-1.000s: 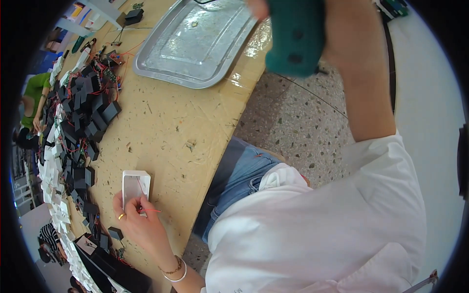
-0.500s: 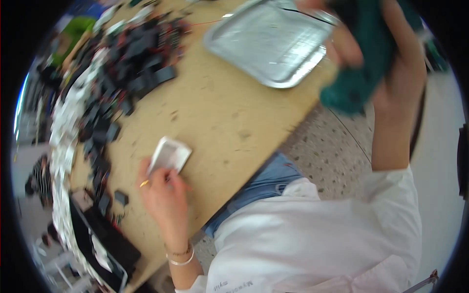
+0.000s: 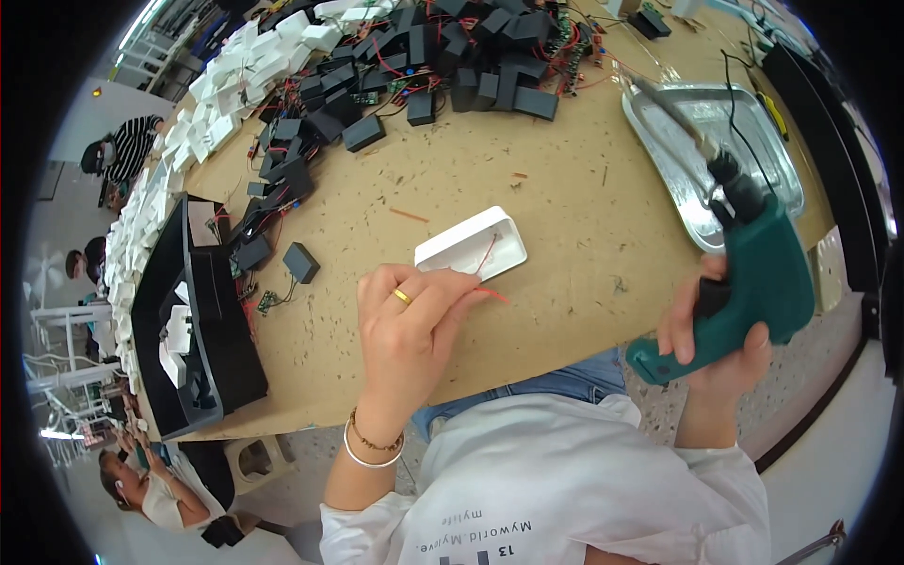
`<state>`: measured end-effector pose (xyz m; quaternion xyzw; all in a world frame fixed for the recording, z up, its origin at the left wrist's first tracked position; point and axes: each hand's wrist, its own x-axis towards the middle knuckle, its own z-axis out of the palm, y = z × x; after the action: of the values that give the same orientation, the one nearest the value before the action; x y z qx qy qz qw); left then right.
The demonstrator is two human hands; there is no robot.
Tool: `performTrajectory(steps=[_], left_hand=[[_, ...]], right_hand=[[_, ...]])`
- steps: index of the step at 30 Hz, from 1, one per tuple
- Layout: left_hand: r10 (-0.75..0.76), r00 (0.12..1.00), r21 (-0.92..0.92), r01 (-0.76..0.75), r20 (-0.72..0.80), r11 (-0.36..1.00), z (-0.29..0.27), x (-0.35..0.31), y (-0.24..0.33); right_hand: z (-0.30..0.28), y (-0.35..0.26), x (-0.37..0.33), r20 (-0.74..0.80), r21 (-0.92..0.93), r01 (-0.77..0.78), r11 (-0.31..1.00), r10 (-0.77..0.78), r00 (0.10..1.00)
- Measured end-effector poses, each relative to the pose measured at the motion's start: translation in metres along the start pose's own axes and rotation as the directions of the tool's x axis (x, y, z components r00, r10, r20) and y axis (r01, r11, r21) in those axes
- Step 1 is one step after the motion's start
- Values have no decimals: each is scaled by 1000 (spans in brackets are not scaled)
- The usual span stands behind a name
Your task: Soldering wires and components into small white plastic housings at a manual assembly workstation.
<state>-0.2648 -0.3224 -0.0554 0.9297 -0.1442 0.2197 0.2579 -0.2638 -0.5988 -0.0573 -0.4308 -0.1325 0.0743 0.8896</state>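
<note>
One white open-topped case (image 3: 471, 243), near the table's (image 3: 574, 202) near edge: the left hand's (image 3: 407, 320) thumb and fingers are closed together on its near wall. One red wire (image 3: 492, 295) protrudes beside them. One green pistol-shaped soldering gun (image 3: 767, 268), over the right edge, clasped in the right hand (image 3: 725, 372). One metal tray (image 3: 687, 212), far right corner. One black bin (image 3: 226, 325), near left corner. One separate black box (image 3: 301, 263); others (image 3: 435, 47), heaped along the far edge, uncountable.
</note>
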Motion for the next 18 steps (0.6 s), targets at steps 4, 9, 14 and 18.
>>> performTrajectory(steps=[4,9,14,18], left_hand=[[-107,990,-49,103,-93,993,7,1,4],[-66,992,77,74,-110,994,16,3,4],[-23,980,147,53,-198,988,33,3,-2],[-79,981,82,95,-175,992,41,2,-5]], right_hand=[[-1,26,-26,-8,-294,49,955,-54,999],[3,36,-56,-105,-447,-147,882,112,988],[-14,48,-73,-36,-569,-234,789,260,965],[-6,49,-74,-71,-693,-217,687,234,970]])
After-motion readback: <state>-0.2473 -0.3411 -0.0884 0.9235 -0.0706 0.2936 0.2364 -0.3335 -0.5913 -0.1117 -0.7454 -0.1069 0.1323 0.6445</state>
